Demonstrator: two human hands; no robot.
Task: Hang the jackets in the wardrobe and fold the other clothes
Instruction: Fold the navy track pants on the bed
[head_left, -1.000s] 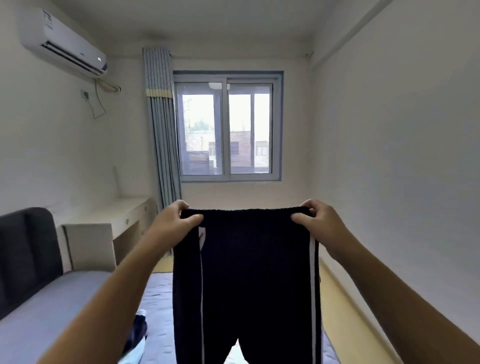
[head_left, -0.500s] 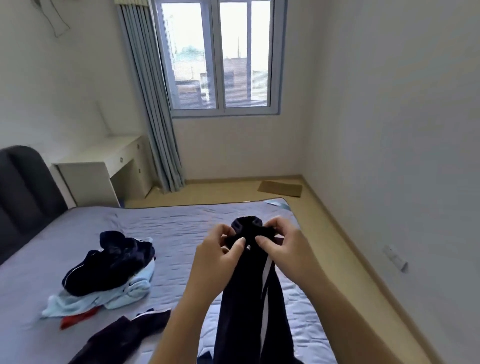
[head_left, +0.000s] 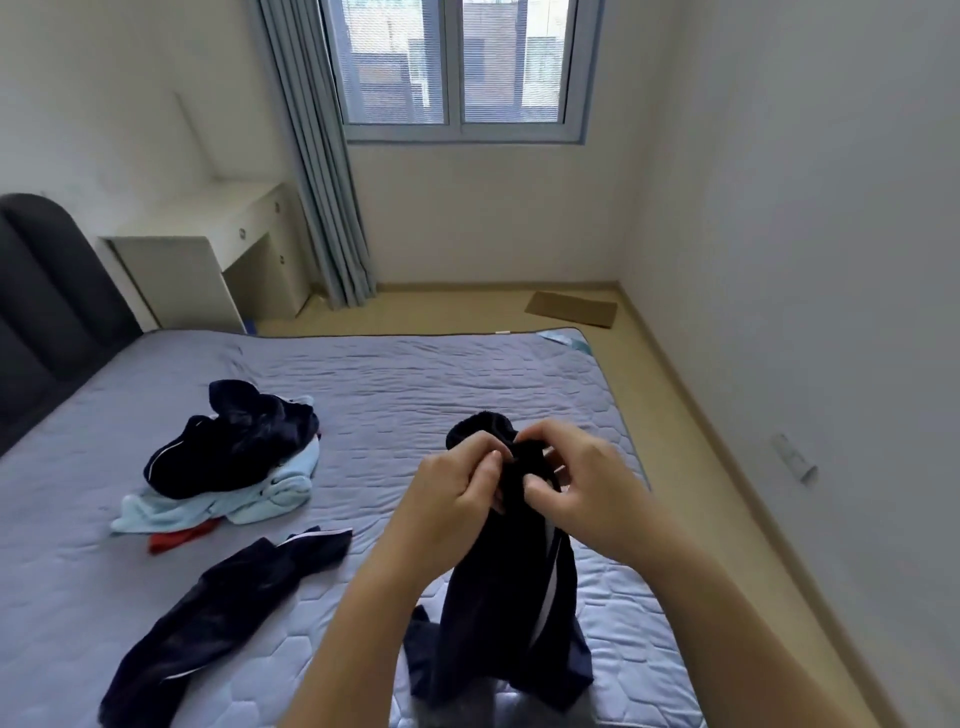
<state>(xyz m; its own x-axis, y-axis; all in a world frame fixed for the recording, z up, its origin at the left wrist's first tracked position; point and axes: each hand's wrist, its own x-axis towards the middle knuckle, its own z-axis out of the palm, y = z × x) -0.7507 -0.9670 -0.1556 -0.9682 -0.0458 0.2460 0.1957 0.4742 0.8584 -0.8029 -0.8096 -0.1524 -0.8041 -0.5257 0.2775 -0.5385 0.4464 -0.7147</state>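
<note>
Clothes lie on the mattress left of the hands: one heap of three, dark over pale blue over red, and one dark piece stretched out. The left hand and the right hand both pinch the bunched waistband of the dark trousers, whose legs trail onto the mattress.

Navy trousers w/ white stripe, waistband bunched, legs hanging down.
</note>
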